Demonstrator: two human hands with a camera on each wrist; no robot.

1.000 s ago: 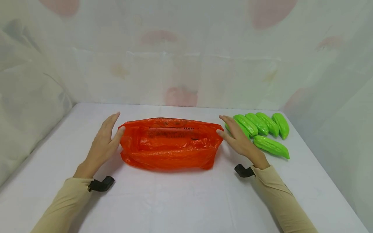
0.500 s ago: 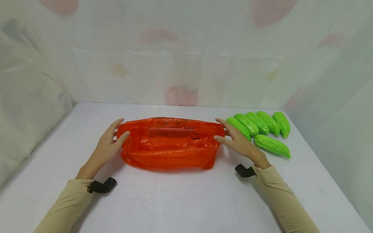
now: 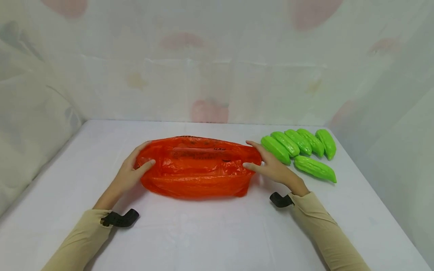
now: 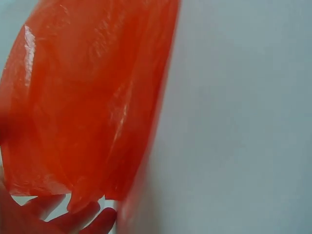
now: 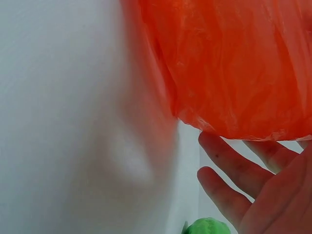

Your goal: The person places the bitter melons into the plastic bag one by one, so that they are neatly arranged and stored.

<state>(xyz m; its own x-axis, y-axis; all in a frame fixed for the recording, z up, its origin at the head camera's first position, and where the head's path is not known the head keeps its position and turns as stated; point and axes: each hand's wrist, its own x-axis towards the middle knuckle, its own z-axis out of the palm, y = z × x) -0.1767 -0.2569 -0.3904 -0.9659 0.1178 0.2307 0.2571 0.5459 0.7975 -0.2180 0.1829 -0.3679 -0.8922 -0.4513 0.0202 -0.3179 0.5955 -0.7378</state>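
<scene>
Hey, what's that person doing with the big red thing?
A person has both hands at a shiny orange-red plastic bag with dark printing on it. The left hand is at one end and the right hand at the other, with each thumb showing over the plastic. The bag is on a white table. Over on the person's right are six bright green things: five side by side, and one lying in front of them. Neither hand is holding those.

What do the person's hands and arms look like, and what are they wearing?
The left hand and right hand wear no gloves. The left sleeve and right sleeve are long, beige and a little wrinkled. One bent black piece sticks out at the left sleeve's end, another black piece at the right's.
</scene>
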